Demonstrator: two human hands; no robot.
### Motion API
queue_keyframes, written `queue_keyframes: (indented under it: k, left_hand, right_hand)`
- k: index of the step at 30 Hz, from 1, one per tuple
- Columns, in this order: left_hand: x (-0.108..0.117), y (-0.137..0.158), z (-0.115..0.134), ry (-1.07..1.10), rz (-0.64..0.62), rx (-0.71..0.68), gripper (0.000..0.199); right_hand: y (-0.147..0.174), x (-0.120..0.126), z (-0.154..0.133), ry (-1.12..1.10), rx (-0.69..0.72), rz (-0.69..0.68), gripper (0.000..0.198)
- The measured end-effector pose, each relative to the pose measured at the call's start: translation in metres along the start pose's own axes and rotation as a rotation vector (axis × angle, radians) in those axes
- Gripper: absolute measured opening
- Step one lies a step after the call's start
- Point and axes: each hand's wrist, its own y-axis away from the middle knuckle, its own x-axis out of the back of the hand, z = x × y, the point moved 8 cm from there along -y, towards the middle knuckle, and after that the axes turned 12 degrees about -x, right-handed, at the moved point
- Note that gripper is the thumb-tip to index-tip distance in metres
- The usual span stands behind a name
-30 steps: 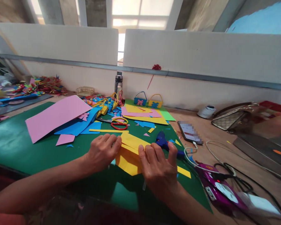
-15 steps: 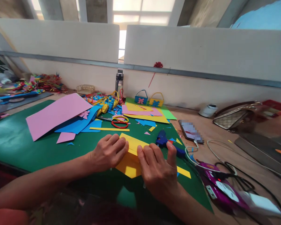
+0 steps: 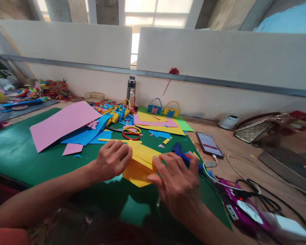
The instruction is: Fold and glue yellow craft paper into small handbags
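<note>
A folded sheet of yellow craft paper (image 3: 140, 163) is held above the green mat, its crease running between my hands. My left hand (image 3: 113, 160) is closed on its left edge, fingers curled. My right hand (image 3: 180, 180) pinches the right edge between thumb and fingers. Just behind the right hand lies a blue glue gun (image 3: 181, 153), partly covered by it. Beyond the paper are scissors (image 3: 131, 132) with red and yellow handles and a narrow yellow strip (image 3: 109, 140).
Pink sheet (image 3: 63, 124) and blue sheets (image 3: 79, 135) lie left on the green mat (image 3: 12, 146). Two small paper handbags (image 3: 154, 108) stand at the back. To the right are a phone (image 3: 209, 144) on a white cable and a purple power strip (image 3: 242, 207).
The yellow paper has risen slightly and shows more of its upper fold. My left hand has shifted left and my right hand right, its thumb now visible at the paper's edge.
</note>
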Motion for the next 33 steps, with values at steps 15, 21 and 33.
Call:
queue_keyframes:
  k: [15,21,33]
  left_hand:
    - [0.000,0.011,-0.019,-0.018,0.125,-0.051,0.009]
    - [0.000,0.011,-0.018,-0.008,0.132,-0.062,0.009]
    - [0.005,0.013,-0.011,-0.005,0.194,-0.151,0.012]
  right_hand:
    - [0.003,-0.050,0.043,-0.706,-0.626,-0.810,0.026]
    - [0.010,-0.060,0.043,-0.732,-0.648,-0.901,0.033]
    - [0.003,-0.054,0.048,-0.701,-0.569,-0.724,0.017]
